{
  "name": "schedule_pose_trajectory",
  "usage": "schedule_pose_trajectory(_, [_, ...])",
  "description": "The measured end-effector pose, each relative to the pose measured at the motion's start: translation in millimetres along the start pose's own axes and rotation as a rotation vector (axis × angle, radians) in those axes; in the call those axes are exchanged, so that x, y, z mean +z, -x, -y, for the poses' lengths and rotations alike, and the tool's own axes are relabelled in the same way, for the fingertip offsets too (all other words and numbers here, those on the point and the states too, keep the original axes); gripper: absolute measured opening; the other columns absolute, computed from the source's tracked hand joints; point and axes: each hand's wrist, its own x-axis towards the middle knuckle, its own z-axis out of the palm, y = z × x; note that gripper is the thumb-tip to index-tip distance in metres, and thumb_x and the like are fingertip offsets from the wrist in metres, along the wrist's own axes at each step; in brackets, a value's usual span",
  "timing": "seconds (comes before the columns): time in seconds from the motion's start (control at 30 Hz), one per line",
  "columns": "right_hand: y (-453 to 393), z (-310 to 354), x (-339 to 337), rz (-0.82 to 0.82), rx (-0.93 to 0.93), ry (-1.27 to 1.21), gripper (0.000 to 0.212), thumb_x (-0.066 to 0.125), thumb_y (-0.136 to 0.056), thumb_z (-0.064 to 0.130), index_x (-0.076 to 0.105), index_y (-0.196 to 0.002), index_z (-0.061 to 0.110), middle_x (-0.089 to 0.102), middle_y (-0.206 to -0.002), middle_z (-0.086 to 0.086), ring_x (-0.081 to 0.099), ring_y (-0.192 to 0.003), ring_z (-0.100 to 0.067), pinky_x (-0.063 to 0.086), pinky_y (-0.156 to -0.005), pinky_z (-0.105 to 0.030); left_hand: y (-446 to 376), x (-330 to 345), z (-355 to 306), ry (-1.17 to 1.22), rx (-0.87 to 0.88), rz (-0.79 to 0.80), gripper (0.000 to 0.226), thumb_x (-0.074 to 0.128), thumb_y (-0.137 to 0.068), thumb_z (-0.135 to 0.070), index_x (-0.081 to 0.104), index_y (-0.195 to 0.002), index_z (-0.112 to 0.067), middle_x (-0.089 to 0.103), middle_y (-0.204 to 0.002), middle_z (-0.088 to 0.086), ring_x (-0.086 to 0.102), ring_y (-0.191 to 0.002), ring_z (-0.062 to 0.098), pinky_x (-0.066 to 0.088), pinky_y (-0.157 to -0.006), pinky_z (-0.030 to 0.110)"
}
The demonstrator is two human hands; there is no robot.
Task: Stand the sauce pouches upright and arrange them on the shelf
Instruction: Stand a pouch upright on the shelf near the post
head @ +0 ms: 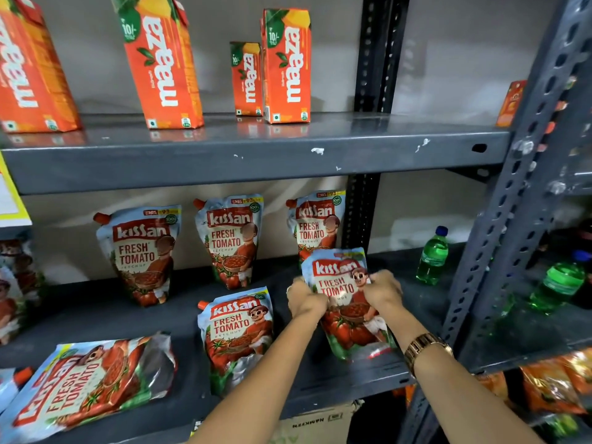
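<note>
At the far left of the shelf point(96, 312), well to the left of the held pouch point(347, 302), one ketchup pouch lies flat point(93, 379) on its back near the front edge, so it is not yet stood up. Behind it and closer to the held pouch, three pouches already stand in a back row: the back-left pouch point(141, 254), the back-middle pouch point(232, 240) and the back-right pouch point(315, 224), each leaning slightly against the wall, probably for support. Just left of the held pouch stands the front pouch point(237, 334), beginning a second row. The held pouch itself sits directly in front of the back-right pouch, its base on the shelf near the front edge. The left hand point(306, 299) pinches its left edge and the right hand point(382, 290) pinches its right edge, fingers curled over the upper half, seemingly to steady the soft bag and settle its base so it stands alone. Whether the base is fully flattened cannot be told, as the wrists partly cover it. To the right of the held pouch, a green bottle point(432, 256) stands further back on the shelf, well apart.
</note>
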Motion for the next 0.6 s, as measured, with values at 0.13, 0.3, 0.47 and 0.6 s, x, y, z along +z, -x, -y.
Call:
schedule_pose_trajectory(0.13, [6,7,-11,-0.215,-0.071,-0.211,0.017,0.053,-0.086,0.005,0.061,-0.098,-0.003,0.067,-0.105,-0.021,0.063,-0.097,-0.036,0.048,-0.074,-0.032,7,0,-18,-0.006,0.255,-0.058,0.050,0.075,-0.068,0.003,0.051,-0.112,-0.002,0.061,-0.116,0.016,0.061,-0.109,0.029,0.051,-0.090,0.036])
schedule_pose_trajectory(0.3, [16,-10,-11,-0.355,-0.002,-0.359,0.016,0.046,-0.086,-0.005,0.046,-0.101,0.000,0.058,-0.113,-0.026,0.058,-0.106,-0.038,0.045,-0.071,-0.030,12,10,-14,-0.146,0.462,0.016,0.036,0.067,-0.078,0.000,0.052,-0.112,-0.001,0.054,-0.119,0.015,0.053,-0.115,0.028,0.047,-0.100,0.039])
schedule_pose_trajectory(0.47, [14,-19,-12,-0.317,0.007,-0.396,0.027,0.046,-0.085,-0.008,0.042,-0.111,0.001,0.059,-0.116,-0.026,0.059,-0.106,-0.036,0.044,-0.074,-0.030,9,13,-21,-0.164,0.414,0.070,0.033,0.064,-0.082,-0.002,0.052,-0.113,0.001,0.055,-0.121,0.019,0.055,-0.116,0.031,0.048,-0.101,0.043])
schedule_pose_trajectory(0.6, [26,-16,-11,-0.412,-0.074,-0.304,0.037,0.050,-0.080,-0.011,0.041,-0.114,-0.003,0.050,-0.123,-0.028,0.050,-0.115,-0.040,0.048,-0.087,-0.042,5,7,-14,-0.129,0.377,0.098,0.039,0.068,-0.080,-0.010,0.052,-0.116,-0.002,0.062,-0.120,0.017,0.059,-0.113,0.032,0.050,-0.098,0.045])
